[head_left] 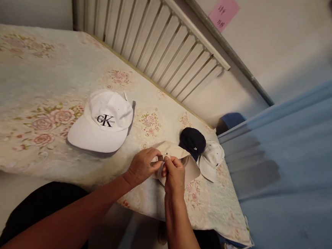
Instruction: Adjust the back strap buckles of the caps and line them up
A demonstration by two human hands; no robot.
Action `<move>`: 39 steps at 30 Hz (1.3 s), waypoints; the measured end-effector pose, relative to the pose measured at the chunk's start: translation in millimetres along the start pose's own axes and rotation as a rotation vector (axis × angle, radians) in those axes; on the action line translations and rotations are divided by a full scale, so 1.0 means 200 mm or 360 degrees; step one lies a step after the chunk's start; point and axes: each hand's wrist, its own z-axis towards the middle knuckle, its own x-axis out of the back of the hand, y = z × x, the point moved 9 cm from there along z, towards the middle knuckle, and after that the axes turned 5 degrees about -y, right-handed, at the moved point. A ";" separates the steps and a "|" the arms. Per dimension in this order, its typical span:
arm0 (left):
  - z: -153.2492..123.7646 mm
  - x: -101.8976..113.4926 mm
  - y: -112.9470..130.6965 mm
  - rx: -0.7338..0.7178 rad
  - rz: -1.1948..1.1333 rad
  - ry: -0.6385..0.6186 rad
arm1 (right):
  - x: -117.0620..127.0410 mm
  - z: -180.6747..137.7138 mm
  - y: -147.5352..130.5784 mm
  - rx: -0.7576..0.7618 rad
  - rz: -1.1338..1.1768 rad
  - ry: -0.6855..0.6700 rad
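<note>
My left hand (142,165) and my right hand (174,173) meet over a beige cap (186,157) at the mattress's near edge. Both pinch the cap's back strap, where a small metal buckle (166,154) shows between the fingertips. A white cap with a black "CK" logo (102,122) lies flat to the left, apart from my hands. Just beyond the beige cap sit a dark navy cap (192,140) and another white cap (211,158), touching each other.
The floral mattress cover (31,93) spreads across the bed. A slatted white headboard (159,40) stands behind it against the wall, with a pink note (223,10) stuck above. Blue fabric (296,168) fills the right side.
</note>
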 end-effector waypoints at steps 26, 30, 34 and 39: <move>-0.01 -0.04 -0.06 0.0196 -0.0172 -0.0133 | 0.05 -0.04 -0.05 0.0124 -0.0049 0.0178; -0.01 -0.04 -0.08 0.0241 -0.0160 -0.0135 | 0.10 -0.07 0.05 0.0031 0.0039 0.0262; -0.02 -0.06 -0.11 0.0288 -0.0170 -0.0174 | 0.09 -0.05 0.16 -0.0156 0.0277 0.0163; -0.03 -0.10 -0.14 0.0328 -0.0137 -0.0256 | 0.02 0.01 0.17 -0.0252 0.0509 0.0005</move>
